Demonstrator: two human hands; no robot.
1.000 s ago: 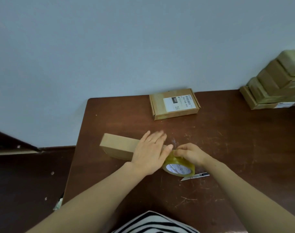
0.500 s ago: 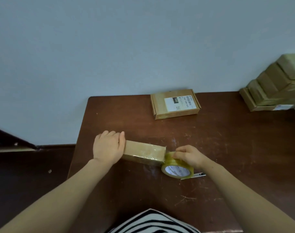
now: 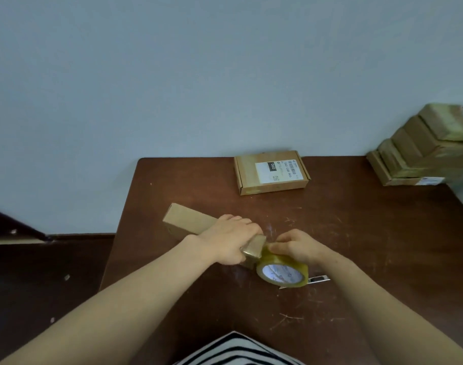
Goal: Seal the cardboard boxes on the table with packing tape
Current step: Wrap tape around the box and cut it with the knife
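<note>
Brown wood tabletop (image 3: 370,259), scuffed w/ pale scratches, most of them near the front edge and mid. Closest to the camera, striped black/white cloth (image 3: 233,349) at the bottom of view. Dark floor (image 3: 40,299) to the left, w/ a few pale specks. Yellowish tape (image 3: 283,271) roll sits front-centre, tilted, white core facing the camera. Thin silver cutter (image 3: 318,280) lies flat just behind/right of it, partly hidden by the roll. Long narrow box (image 3: 190,222) lies diagonally, far end toward the left edge, near end touching the roll; that near end looks glossy w/ tape over it. Further back, mid, a flat box (image 3: 271,172) lies closed, white label w/ barcode on top, well apart from the rest. Far right corner: stack (image 3: 422,154) of flat boxes, stepped, shiny; white label on the lowest one. Pale blue-grey wall (image 3: 198,75) behind everything, dark skirting at its foot on the left.

Both bare forearms reach in from below. Right hand (image 3: 295,246) is on top of the roll, fingers curled, pinching it where the tape meets the box end. Left hand (image 3: 227,241), palm down, grips the box near that end: fingers wrapped over the top, thumb on the near side. Hands nearly touch.
</note>
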